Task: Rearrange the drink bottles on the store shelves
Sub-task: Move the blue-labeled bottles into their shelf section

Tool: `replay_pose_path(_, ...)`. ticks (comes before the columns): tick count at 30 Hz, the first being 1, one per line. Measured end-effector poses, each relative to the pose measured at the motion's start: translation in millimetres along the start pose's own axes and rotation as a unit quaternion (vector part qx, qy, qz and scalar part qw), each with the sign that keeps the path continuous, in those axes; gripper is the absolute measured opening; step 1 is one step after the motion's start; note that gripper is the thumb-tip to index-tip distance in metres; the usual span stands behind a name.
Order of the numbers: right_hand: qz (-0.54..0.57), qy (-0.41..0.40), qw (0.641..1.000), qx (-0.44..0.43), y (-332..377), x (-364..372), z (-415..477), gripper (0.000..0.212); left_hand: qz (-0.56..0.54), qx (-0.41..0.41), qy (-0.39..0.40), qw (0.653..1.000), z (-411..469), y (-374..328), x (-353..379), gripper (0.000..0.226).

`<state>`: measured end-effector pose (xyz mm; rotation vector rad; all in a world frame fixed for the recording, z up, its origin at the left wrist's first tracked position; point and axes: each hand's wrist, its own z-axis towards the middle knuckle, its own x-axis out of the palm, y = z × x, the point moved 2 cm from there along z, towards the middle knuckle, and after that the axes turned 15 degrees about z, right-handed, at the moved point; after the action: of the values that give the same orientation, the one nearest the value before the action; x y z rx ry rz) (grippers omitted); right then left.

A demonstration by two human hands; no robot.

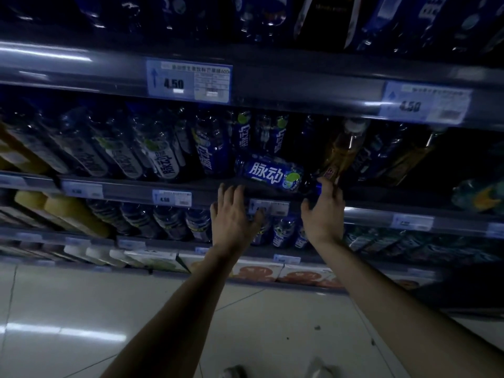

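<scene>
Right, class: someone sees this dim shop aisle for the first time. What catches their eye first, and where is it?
Probably the blue bottle lying on its side at the middle shelf's front edge, while the bottles around it stand upright. Both hands reach for it: the left hand spread open at the shelf edge, the right hand by the bottle's cap end. A bright 4.50 price tag sits above.

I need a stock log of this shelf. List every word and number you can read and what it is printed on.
"脉动": label of the blue bottle lying on its side.
"脉动": white-labelled bottle and the upright blue bottle.
"4.50": upper price tag.
"4.50": right price tag, blurred.
"4.50": lower price tag, faint.
Small print, barcodes, and the tag between the left hand and right hand: unreadable.
</scene>
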<state>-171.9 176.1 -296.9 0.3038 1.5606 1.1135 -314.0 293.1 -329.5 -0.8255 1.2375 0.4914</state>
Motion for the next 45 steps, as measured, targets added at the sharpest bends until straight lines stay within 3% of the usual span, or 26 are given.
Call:
replay_pose_path(10,0.188,-0.064,0.975,0.098,12,7,5,0.041,0.053,0.051,0.009,0.997,7,7,-9,0.062)
replay_pose_path(14,0.237,-0.073,0.959,0.135,19,11,8,0.049,0.061,0.063,0.011,0.996,7,12,-8,0.063)
replay_pose_path(18,0.271,-0.087,0.945,0.163,23,15,12,0.039,0.049,0.068,0.002,0.996,8,12,-12,0.061)
replay_pose_path(24,0.367,-0.153,0.886,0.239,27,13,17,0.048,0.041,0.074,0.001,0.996,7,13,-14,0.061)
replay_pose_path(30,0.472,-0.159,0.792,0.354,28,9,16,0.04,0.028,0.072,0.006,0.997,8,14,-15,0.061)
replay_pose_path(33,0.506,-0.142,0.783,0.333,37,5,15,0.018,0.022,0.073,0.009,0.997,6,13,-16,0.06)
replay_pose_path(38,0.524,-0.115,0.798,0.273,54,1,12,0.015,0.024,0.076,0.014,0.997,6,14,-16,0.061)
replay_pose_path(41,0.534,-0.14,0.797,0.245,60,-8,13,0.037,0.032,0.077,0.014,0.996,6,15,-17,0.061)
replay_pose_path(45,0.511,-0.156,0.831,0.157,69,-27,19,0.015,0.027,0.077,0.012,0.997,5,15,-18,0.061)
